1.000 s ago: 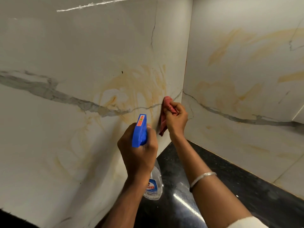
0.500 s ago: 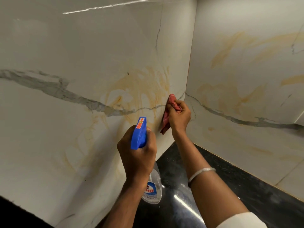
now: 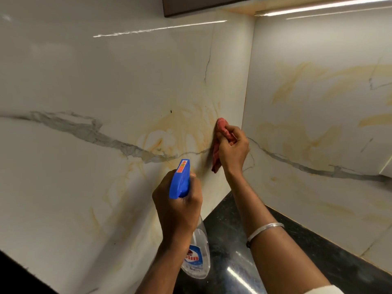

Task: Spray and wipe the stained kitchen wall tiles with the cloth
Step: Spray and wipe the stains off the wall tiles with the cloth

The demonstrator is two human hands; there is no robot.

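My left hand [image 3: 177,211] grips a clear spray bottle [image 3: 196,253] with a blue trigger head [image 3: 180,180], nozzle pointing at the left wall. My right hand [image 3: 233,149] holds a bunched red cloth [image 3: 221,126] pressed against the left wall tile [image 3: 106,81], close to the corner. Yellow-orange smears [image 3: 182,128] spread over the tile just left of the cloth. The right wall tile [image 3: 318,92] carries more yellow streaks [image 3: 297,85].
A black glossy countertop [image 3: 233,251] runs below along both walls. A dark cabinet underside [image 3: 201,5] and a light strip [image 3: 318,7] sit above the corner. A silver bangle [image 3: 265,229] is on my right wrist.
The view has tilted up, showing the cabinet and light strip. My right hand with the cloth has moved slightly up the wall; my left hand keeps the bottle in about the same place.
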